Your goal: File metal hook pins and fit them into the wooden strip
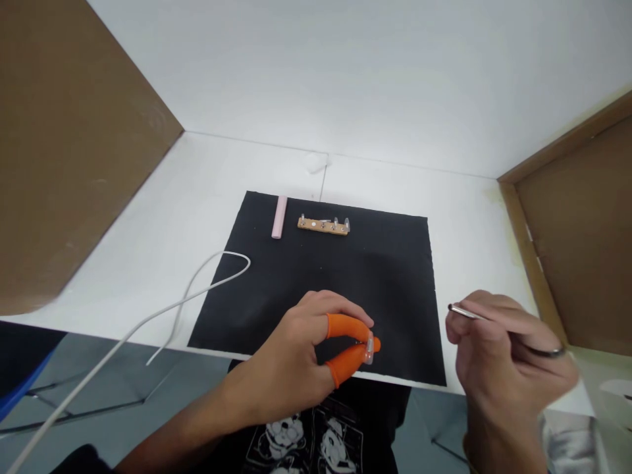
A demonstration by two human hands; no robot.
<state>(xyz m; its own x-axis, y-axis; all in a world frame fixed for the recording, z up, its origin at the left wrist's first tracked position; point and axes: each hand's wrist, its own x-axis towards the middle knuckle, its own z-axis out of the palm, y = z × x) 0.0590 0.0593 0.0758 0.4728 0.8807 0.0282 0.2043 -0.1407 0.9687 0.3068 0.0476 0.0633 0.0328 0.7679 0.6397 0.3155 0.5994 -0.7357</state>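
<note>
White tabletop [474,224] spreads in front of you, its near edge just above your dark printed clothing [306,438]. Closest in, your left hand [291,349] reaches over the near part of a black mat [395,276], orange covers [345,324] on its thumb and forefinger. Those two digits are pinched nearly together, with a small clear piece [369,349] at their tips, standing roughly upright on the side away from your palm. Off to the right, beyond the mat's edge, your right hand [513,355] has its fingers curled around a slim metal tool [468,312], whose dark tip points left, well apart from the clear piece. On your left, a white cable [162,308] runs up and loops onto the mat. Farther out on the mat, a wooden strip [323,227] carries a row of small fittings, clear pieces standing at its right end; a pink bar [279,217] lies just left of it. Behind everything rises a white wall [320,72], with brown panels [74,151] at both sides.
</note>
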